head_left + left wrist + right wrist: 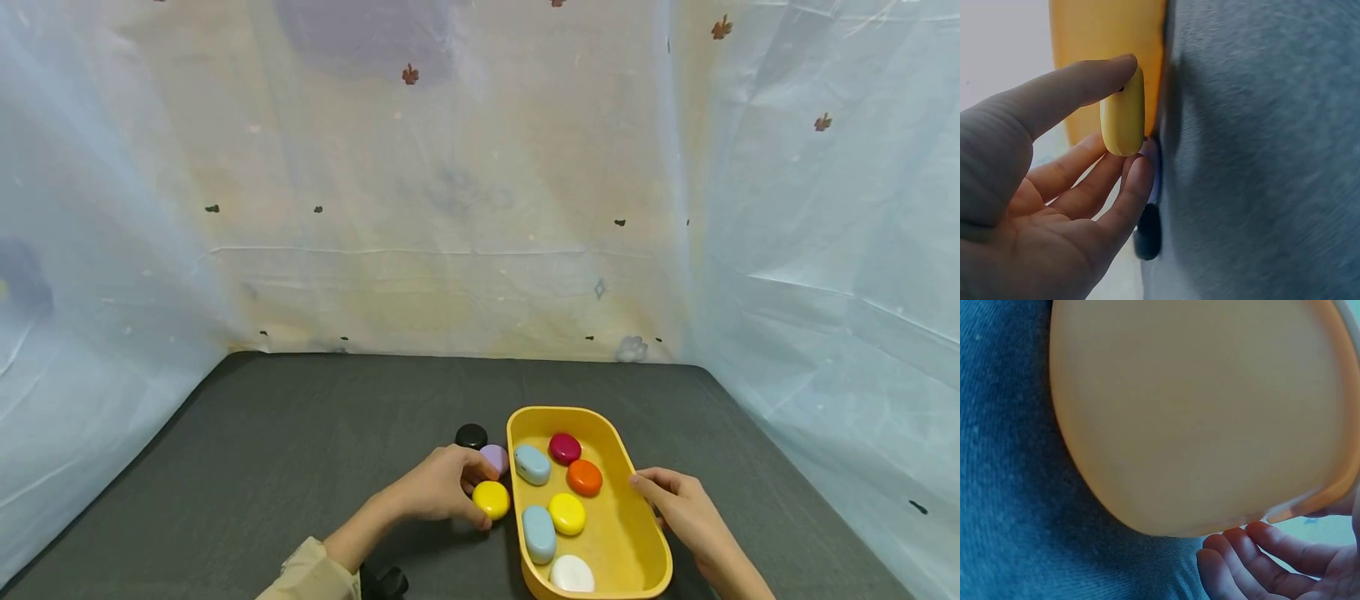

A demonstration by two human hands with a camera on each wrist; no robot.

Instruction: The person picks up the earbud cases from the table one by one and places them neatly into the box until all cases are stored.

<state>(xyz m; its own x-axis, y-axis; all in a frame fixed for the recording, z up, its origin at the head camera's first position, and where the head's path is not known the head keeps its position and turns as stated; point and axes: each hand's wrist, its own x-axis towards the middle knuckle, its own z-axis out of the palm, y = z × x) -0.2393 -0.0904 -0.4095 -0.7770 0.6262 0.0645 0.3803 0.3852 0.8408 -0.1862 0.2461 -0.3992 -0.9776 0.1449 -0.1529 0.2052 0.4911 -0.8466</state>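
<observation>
My left hand [442,485] pinches a glossy yellow rounded piece [491,500] just left of the yellow tray [618,546]. In the left wrist view the thumb presses one end of this yellow piece [1124,125] and the fingertips lie at the other end. Past it, a lilac piece [494,457] and a black piece [471,436] rest on the table against one another, beside the tray's left wall. At the tray's right side, my right hand [688,510] grips the rim, thumb on top. Its fingers [1241,550] touch the outer wall in the right wrist view.
Inside the tray lie two light blue pieces [538,533], a crimson one [565,448], an orange one [584,477], a yellow one [567,513] and a white one [572,573]. A dark grey cloth table [337,425] spreads below. Patterned sheets [450,167] hang behind and at both sides.
</observation>
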